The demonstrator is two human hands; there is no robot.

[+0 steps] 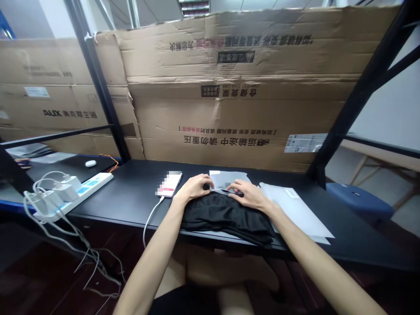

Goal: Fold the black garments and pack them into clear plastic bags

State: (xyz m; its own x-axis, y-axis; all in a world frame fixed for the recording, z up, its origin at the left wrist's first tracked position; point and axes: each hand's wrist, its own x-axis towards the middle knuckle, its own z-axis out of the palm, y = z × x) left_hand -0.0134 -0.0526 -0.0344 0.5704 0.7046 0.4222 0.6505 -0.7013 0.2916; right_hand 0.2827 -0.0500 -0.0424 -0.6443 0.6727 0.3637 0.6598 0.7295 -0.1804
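Note:
A folded black garment (226, 216) lies on the black table (131, 197) in front of me, its near edge hanging over the table's front. A clear plastic bag (228, 178) lies at its far end. My left hand (195, 187) curls its fingers on the garment's far left corner at the bag's mouth. My right hand (246, 193) presses its fingers together on the far right corner, pinching the bag's edge and the cloth.
A phone (169, 183) on a white cable lies left of my left hand. A stack of clear bags (300, 212) sits to the right. A white power strip (68, 192) with chargers is at far left. Cardboard boxes (243, 96) wall the back. A blue stool (357, 197) stands right.

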